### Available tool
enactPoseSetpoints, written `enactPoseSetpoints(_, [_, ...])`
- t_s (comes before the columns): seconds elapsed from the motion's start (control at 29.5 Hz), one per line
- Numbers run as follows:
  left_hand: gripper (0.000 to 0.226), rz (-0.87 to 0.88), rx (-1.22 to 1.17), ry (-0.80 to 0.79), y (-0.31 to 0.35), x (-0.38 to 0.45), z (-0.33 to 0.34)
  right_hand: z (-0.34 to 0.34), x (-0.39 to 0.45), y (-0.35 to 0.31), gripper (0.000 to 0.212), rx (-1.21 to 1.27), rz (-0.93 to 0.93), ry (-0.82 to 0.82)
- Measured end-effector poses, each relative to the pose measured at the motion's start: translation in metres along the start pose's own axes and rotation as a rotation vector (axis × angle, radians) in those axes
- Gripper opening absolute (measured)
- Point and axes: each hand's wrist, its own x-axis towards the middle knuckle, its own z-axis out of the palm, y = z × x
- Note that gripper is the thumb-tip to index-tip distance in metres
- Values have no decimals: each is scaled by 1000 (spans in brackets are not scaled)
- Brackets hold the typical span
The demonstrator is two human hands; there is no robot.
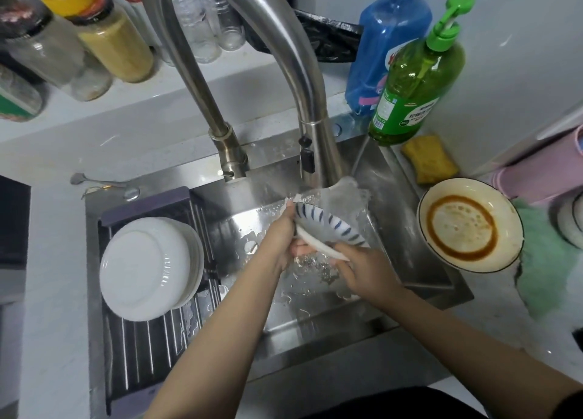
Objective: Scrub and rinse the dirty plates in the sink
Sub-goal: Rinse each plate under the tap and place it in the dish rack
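Both forearms reach in; the left hand [277, 239] and right hand [362, 267] each hold the rim of one striped plate [328, 226], tilted under the tap [318, 153] over the sink [410, 261]. Wet glazed ceramic is probably stiff, breakable and slippery, so opposite rim edges seem the safest grip. One dirty plate [470, 226] waits on the desk at right; clean white plates [148, 264] are stacked on the rack [151, 349], count unclear.

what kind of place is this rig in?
Most likely a home kitchen, at the sink. A steel sink with the faucet running, a dish soap bottle at the corner, and washed white plates on a drying rack show it.
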Motion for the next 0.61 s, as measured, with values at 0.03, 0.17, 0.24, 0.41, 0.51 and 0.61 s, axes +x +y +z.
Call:
enactPoseSetpoints(0.03, [41,56,9,-33,-4,-3,7,-2,4,-6,26,36,123,22])
enactPoseSetpoints(0.17, [53,460,390,-32,-33,2,26,-6,29,-12,13,697,571,42])
enactPoseSetpoints(0.24, [52,574,550,46,-45,15,23,-10,32,-11,17,988,689,59])
enactPoseSetpoints(0.41, [50,569,581,141,-49,38,-6,-19,29,-7,24,1267,797,-57])
enactPoseSetpoints(0.51, [51,766,817,120,-53,34,-1,-17,32,-3,30,1337,849,-99])
enactPoseSetpoints(0.61, [60,882,920,79,-51,37,1,-15,34,-3,35,1355,858,-122])
